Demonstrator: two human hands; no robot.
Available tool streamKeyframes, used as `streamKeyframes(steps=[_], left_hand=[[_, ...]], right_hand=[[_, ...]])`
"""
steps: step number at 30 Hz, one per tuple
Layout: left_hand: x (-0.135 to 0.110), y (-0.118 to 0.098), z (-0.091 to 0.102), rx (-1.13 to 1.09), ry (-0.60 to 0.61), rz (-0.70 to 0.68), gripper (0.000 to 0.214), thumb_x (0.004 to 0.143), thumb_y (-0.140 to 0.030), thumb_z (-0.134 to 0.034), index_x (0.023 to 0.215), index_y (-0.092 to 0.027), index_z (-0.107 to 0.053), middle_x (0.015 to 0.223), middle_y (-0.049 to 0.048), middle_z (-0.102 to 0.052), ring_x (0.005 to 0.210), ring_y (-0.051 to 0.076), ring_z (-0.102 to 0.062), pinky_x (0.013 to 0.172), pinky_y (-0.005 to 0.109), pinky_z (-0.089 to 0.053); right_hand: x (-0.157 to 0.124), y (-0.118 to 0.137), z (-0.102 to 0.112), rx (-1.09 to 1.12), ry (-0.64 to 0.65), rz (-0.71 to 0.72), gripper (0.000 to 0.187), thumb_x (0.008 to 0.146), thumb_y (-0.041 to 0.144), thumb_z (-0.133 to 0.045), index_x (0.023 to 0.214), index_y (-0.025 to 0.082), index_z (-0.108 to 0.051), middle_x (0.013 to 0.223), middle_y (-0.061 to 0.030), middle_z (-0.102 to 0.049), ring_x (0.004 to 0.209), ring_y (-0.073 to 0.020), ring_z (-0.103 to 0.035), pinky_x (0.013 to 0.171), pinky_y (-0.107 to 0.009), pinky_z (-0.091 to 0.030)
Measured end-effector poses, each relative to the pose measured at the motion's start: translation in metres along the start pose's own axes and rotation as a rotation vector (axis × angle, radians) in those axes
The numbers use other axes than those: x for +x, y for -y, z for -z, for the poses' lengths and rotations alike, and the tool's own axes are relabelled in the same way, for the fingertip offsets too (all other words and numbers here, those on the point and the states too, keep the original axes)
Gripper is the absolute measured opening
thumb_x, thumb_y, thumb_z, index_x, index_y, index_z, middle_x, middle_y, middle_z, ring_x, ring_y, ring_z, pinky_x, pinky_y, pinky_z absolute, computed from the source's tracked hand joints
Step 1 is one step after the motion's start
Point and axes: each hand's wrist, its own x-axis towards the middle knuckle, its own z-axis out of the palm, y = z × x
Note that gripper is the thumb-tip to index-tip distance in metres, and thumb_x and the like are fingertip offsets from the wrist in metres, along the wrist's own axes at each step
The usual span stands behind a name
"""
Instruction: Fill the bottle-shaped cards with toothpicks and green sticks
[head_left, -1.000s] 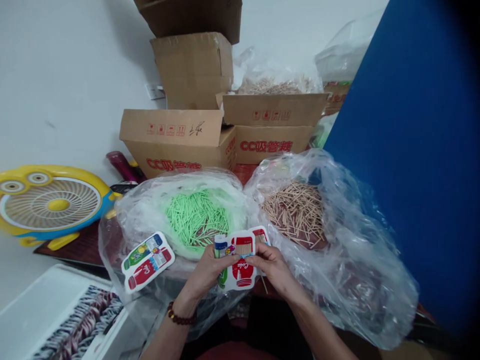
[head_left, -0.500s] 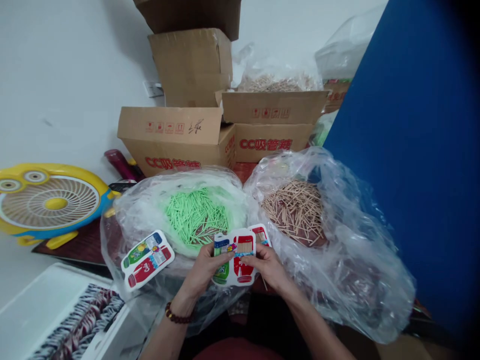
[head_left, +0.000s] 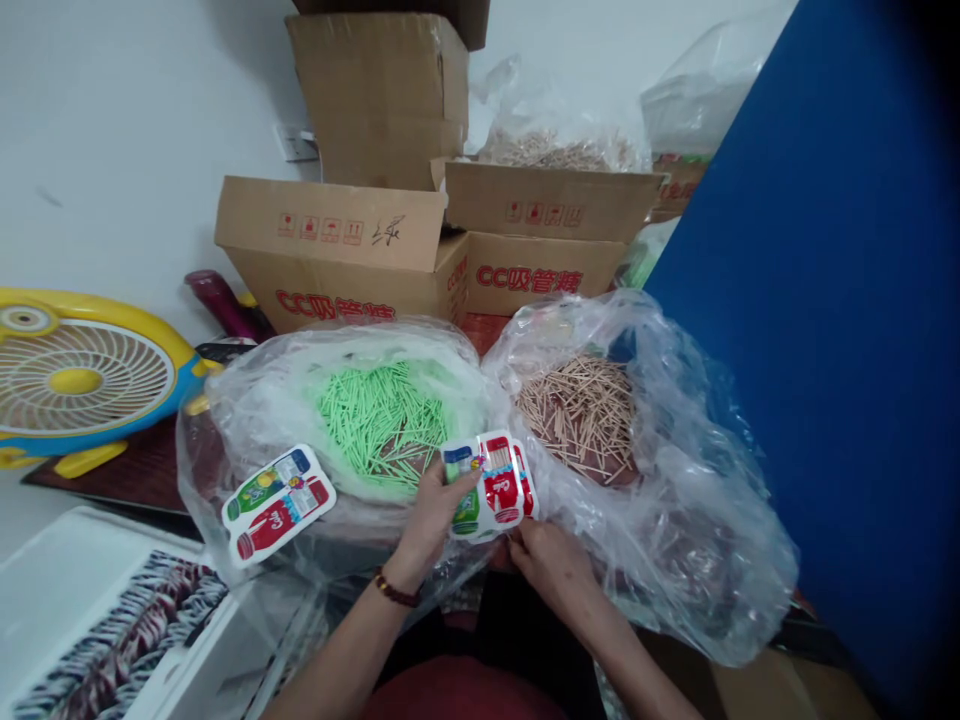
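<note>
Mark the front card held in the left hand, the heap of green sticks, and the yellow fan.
Front card [head_left: 502, 487], head view: on its printed red bottle.
Green sticks [head_left: 381, 408], head view: mid-heap.
Yellow fan [head_left: 76, 382], head view: on its central hub.

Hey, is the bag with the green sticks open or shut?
Open: the clear bag is spread wide, with the green sticks lying uncovered in the middle.

Hands [head_left: 430, 508] at bottle-printed packets [head_left: 501, 485] (left one gripping), green sticks [head_left: 371, 410] beyond, tan sticks [head_left: 600, 400] alongside
</note>
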Motion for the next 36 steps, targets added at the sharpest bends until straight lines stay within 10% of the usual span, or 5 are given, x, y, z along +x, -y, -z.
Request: streamKeyframes(steps=[8,12,20,29,36], left_hand=[[0.010,0.041,-0.002,0.630,-0.185,-0.390,0.060,0.077,-0.013,-0.054,0.135,-0.018,-0.038,0.131,0.0132,-0.051,0.124,0.026,-0.046,0.108,0.044,-0.032],[0.003,0.047,-0.006,0.858,-0.201,-0.509,0.067,0.085,-0.015,-0.047,0.146,-0.013,-0.019,0.141,0.0189,-0.034,0.134,0.028,-0.032,0.111,0.048,-0.027],[-0.007,0.048,-0.012,1.295,-0.237,-0.622,0.051,0.084,-0.012,-0.049,0.134,-0.022,-0.049,0.145,0.0177,-0.036,0.134,0.040,-0.027,0.102,0.060,-0.027],[-0.018,0.035,0.032,1.232,-0.222,-0.603,0.053,0.086,-0.027,-0.055,0.138,-0.024,-0.043,0.139,0.0143,-0.047,0.129,0.034,-0.036,0.102,0.053,-0.028],[-0.018,-0.030,0.170,1.421,-0.640,-0.480,0.034,0.090,-0.034,-0.048,0.117,-0.019,-0.059,0.115,0.0125,-0.059,0.111,0.031,-0.048,0.097,0.046,-0.036]], right_hand=[[-0.023,-0.060,0.025,0.365,-0.023,0.090,0.014,0.075,0.021,-0.049,0.071,0.018,-0.061,0.067,-0.0005,-0.065,0.063,-0.0147,-0.057,0.057,-0.023,-0.033],[-0.012,-0.093,0.054,0.577,-0.262,0.057,0.022,0.080,0.034,-0.047,0.067,0.019,-0.056,0.059,0.0020,-0.056,0.056,-0.0131,-0.051,0.054,-0.023,-0.035],[0.063,-0.122,0.093,0.053,-0.297,-0.178,0.021,0.084,0.032,-0.050,0.078,0.020,-0.066,0.075,-0.0060,-0.068,0.069,-0.0185,-0.060,0.058,-0.026,-0.031],[0.042,-0.021,0.082,0.265,-0.238,0.308,0.026,0.091,0.035,-0.044,0.091,0.023,-0.067,0.087,-0.0026,-0.071,0.077,-0.0180,-0.064,0.069,-0.026,-0.040],[0.059,0.062,0.054,0.188,-0.052,0.505,0.024,0.092,0.030,-0.044,0.093,0.022,-0.066,0.091,-0.0027,-0.070,0.086,-0.0169,-0.064,0.073,-0.024,-0.038]])
